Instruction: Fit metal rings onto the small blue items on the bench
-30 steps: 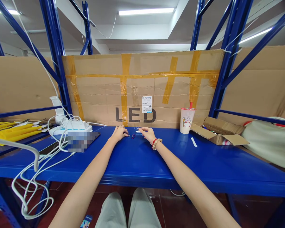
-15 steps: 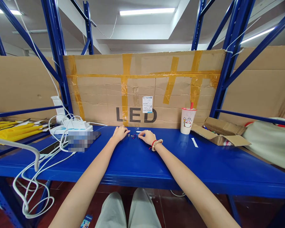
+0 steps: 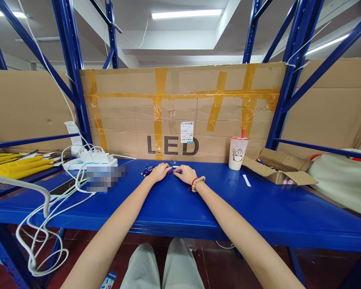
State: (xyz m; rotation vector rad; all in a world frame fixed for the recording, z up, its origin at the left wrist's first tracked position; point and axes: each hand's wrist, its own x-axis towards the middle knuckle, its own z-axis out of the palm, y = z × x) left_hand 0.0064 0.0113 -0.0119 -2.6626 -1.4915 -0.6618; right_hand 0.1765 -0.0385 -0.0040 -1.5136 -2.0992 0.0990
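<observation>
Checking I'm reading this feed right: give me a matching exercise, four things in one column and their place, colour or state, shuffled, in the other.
Things
1. Cup
2. Right hand
3. Cluster of small dark items
4. Cardboard box with flaps

Place, colour or state
A. Just left of the left hand
B. Standing open, at the far right of the blue tabletop
C. Beaded bracelet at the wrist
D. White, with a red straw

Pairs: 1-D, 2-C, 3-A, 4-B

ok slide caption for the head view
Left hand and right hand beside small dark pieces on a blue metal shelf
</observation>
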